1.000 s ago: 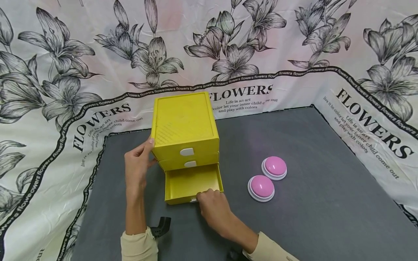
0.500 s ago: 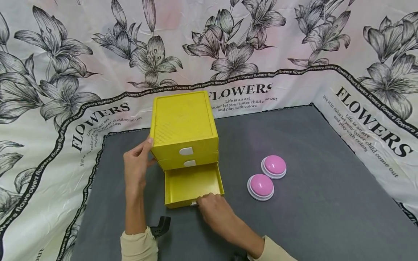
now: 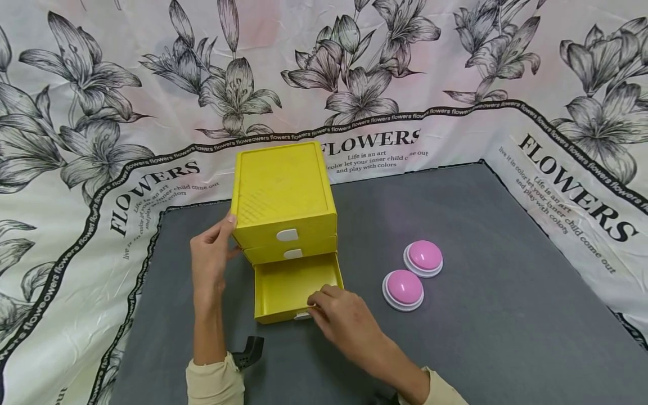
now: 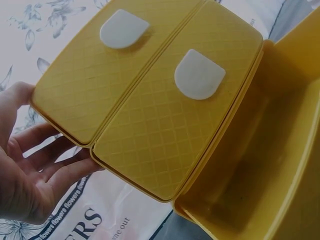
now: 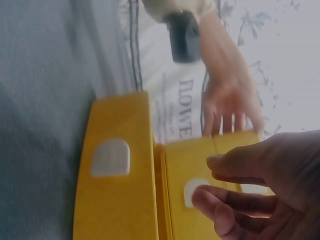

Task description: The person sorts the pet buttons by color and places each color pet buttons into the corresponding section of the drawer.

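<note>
A yellow mini drawer unit (image 3: 283,185) stands on the grey tabletop, its bottom drawer (image 3: 283,287) pulled out with nothing inside it. The two upper drawers are closed, each with a white tab handle (image 4: 200,75). My left hand (image 3: 210,253) holds the unit's left front side, thumb near the top corner and fingers against the side wall. Over the open drawer's front right part is my right hand (image 3: 346,320). Its thumb (image 5: 235,162) and fingers stand apart with nothing between them, off the drawer's white handle (image 5: 111,157).
Two pink domed push buttons (image 3: 425,256) with white bases sit right of the drawer unit, one nearer than the other. A floral printed cloth (image 3: 364,62) rises behind and at both sides of the grey tabletop (image 3: 506,315). A black wrist mount (image 3: 248,352) shows by the left sleeve.
The bottom drawer came out slightly further toward me. My right hand then let go of its handle and lifted slightly. My left hand has stayed at the unit's side.
</note>
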Available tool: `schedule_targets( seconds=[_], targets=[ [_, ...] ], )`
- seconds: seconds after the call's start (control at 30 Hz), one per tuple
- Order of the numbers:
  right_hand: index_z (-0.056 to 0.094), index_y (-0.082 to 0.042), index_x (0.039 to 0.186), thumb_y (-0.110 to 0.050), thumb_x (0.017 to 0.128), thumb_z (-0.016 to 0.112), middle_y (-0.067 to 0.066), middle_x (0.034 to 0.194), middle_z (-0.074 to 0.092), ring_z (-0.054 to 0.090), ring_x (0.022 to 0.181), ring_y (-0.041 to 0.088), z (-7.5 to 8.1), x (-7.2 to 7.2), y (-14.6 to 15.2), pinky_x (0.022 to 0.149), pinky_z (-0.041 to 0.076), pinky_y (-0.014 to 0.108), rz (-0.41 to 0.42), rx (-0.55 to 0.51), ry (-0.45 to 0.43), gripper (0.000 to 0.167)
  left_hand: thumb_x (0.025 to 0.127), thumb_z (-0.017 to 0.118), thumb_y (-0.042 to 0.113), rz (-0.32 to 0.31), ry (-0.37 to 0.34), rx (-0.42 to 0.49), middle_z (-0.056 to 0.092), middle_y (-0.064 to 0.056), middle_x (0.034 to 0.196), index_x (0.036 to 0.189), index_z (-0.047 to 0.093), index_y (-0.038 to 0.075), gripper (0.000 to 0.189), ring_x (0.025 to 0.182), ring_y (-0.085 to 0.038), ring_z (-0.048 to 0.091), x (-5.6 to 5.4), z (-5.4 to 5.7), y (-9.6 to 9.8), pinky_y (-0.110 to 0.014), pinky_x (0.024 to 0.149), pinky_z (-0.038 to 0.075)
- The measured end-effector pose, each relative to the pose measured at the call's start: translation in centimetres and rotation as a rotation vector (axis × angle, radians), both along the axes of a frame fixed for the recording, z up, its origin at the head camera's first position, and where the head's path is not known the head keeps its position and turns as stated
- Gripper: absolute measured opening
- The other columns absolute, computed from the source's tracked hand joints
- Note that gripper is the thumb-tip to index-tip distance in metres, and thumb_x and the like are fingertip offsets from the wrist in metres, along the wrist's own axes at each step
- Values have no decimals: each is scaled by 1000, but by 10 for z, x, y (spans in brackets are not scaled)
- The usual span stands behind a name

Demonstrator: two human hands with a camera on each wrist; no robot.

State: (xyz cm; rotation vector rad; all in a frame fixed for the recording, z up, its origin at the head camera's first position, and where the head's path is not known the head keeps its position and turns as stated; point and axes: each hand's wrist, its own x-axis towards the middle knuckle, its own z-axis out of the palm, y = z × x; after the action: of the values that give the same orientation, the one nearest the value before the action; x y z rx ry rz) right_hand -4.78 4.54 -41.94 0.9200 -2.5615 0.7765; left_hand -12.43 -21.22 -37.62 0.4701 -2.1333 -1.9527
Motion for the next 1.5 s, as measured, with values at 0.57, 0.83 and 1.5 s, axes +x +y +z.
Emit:
schedule_targets(
  seconds=[0.57,0.83,1.5],
  targets=[
    [71,-8,124,-16,80,92,24,125,63,62,108,44,-2,-35,65,82,54,53,-300,213,-185,50,102,66,44,2,7,-8,60,0,154,139,69,13,48,143,-18,56,1,0,1,-12,78,61],
    [69,-8,128,-14,76,94,29,128,62,60,115,51,-11,-48,92,90,51,67,-367,294,-307,58,102,66,45,-4,6,0,59,1,155,140,68,15,48,144,-18,55,0,1,1,-12,79,60],
    [67,-2,121,-9,66,97,34,113,57,57,107,56,-27,-47,111,74,56,72,-411,227,-503,63,102,66,44,-6,5,-8,59,2,155,140,68,14,48,145,-17,54,2,1,1,-16,83,61]
  ],
)
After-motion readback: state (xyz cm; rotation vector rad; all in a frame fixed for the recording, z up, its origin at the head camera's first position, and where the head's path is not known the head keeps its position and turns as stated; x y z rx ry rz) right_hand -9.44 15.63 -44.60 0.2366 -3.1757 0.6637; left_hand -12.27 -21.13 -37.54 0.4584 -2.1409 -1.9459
